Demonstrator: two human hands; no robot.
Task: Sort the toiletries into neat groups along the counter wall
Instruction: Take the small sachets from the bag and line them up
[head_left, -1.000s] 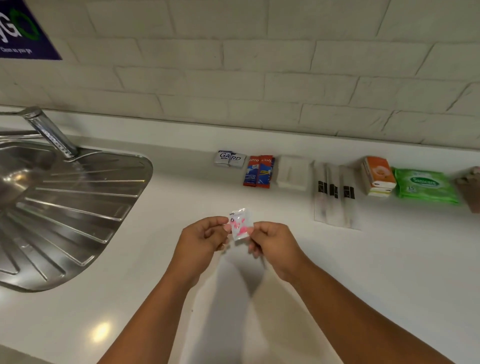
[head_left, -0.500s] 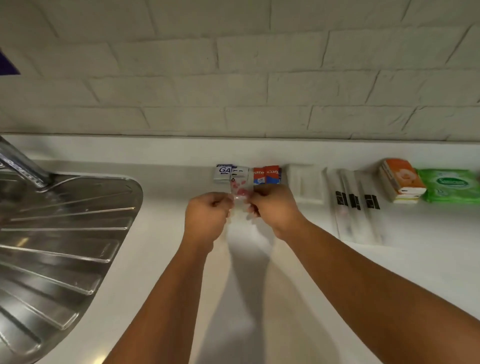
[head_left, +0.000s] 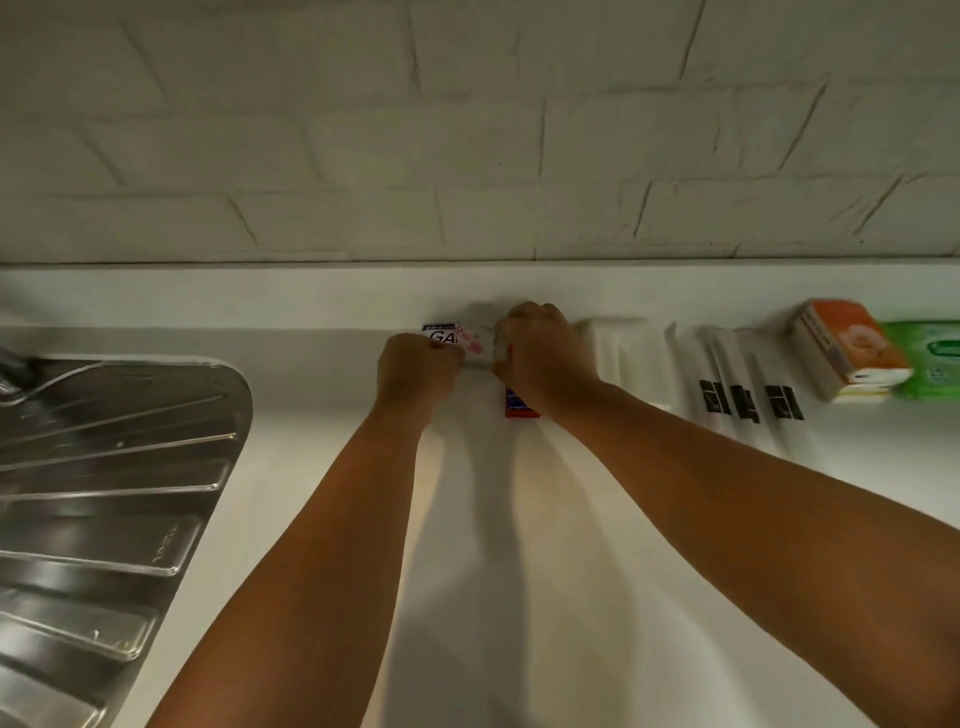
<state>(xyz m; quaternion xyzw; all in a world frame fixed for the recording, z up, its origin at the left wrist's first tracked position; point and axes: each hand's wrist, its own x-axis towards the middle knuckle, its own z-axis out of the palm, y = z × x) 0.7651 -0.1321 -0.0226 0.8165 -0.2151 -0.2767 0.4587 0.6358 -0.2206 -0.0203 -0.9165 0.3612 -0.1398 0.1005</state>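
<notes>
Head view, frame centre: pinches the pink-printed sachet (head_left: 477, 347) by its ends, left hand (head_left: 415, 371) and right hand (head_left: 545, 358) both curled on it, over the white-blue packets (head_left: 439, 336) by the counter wall (head_left: 311, 296). Could nudge the red toothpaste box (head_left: 519, 408) under the right wrist askew. Could also land the slippery sachet crooked if released unevenly.

Shiny ribbed metal drainboard (head_left: 104, 467), smooth matt counter (head_left: 322, 467), glossy plastic sachet (head_left: 475, 345).
</notes>
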